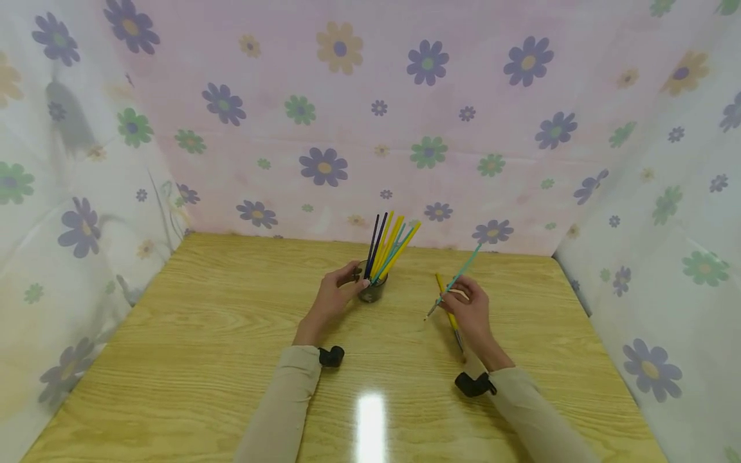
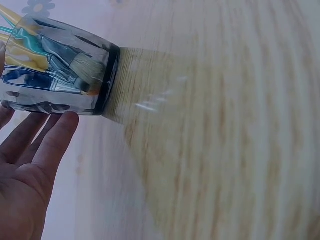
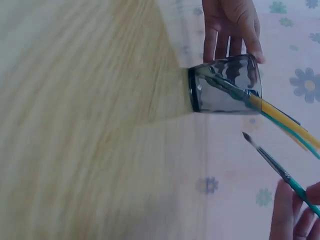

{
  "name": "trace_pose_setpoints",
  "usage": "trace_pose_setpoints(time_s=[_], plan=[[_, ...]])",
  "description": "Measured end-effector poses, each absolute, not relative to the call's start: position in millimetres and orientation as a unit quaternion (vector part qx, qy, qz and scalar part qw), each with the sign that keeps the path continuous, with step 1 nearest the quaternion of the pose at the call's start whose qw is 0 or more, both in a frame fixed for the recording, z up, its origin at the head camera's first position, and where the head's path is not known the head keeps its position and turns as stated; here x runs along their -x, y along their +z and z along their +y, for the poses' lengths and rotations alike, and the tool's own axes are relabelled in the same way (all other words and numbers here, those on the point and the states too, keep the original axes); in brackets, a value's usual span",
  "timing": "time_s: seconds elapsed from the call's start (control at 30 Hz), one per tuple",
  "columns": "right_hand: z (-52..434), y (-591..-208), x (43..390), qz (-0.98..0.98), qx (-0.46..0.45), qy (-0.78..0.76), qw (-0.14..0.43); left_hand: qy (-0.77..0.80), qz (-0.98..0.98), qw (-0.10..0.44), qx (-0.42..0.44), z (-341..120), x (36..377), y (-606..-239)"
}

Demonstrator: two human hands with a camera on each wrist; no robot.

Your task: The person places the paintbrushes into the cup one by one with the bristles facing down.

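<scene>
- Clear faceted glass tumbler [image 1: 371, 290], dark at the base, upright near the middle of the glossy wood-grain tabletop [image 1: 202, 334].
- Slim yellow, teal and dark-blue paintbrushes [image 1: 389, 247] inside, handles fanned up and to the right, bristle ends down against the glass.
- Left hand [image 1: 334, 296] against the tumbler's left side, fingers straight, thumb at the rim, holding nothing.
- Right hand [image 1: 470, 310] well to the right of the tumbler, fingers pinching a thin teal-handled paintbrush [image 1: 457, 278], pointed bristle tip toward the table.
- Yellow-handled paintbrush [image 1: 448, 312] under the same hand; grip on it impossible to tell.
- Pale flower-print sheets [image 1: 370, 116] enclosing back and both sides.
</scene>
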State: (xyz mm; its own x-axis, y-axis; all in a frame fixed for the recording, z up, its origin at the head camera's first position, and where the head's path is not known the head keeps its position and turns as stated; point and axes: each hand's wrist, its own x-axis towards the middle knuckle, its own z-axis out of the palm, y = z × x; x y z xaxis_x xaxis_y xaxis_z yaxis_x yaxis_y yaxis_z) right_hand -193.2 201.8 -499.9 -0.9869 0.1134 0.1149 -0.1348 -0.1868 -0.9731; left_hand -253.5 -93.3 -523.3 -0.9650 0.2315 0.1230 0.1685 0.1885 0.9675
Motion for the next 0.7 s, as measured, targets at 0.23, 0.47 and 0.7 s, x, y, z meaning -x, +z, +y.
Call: trace_pose_setpoints(time_s=[0.23, 0.47, 0.7], plan=[[165, -497, 216, -0.586, -0.035, 0.795, 0.153, 0.624, 0.771, 0.025, -0.127, -94, 252, -522], [131, -493, 228, -0.557, -0.064, 0.802, 0.209, 0.624, 0.769, 0.027, -0.134, -94, 251, -521], [105, -492, 239, -0.577, -0.097, 0.775, 0.238, 0.629, 0.764, 0.020, -0.142, -93, 253, -523]])
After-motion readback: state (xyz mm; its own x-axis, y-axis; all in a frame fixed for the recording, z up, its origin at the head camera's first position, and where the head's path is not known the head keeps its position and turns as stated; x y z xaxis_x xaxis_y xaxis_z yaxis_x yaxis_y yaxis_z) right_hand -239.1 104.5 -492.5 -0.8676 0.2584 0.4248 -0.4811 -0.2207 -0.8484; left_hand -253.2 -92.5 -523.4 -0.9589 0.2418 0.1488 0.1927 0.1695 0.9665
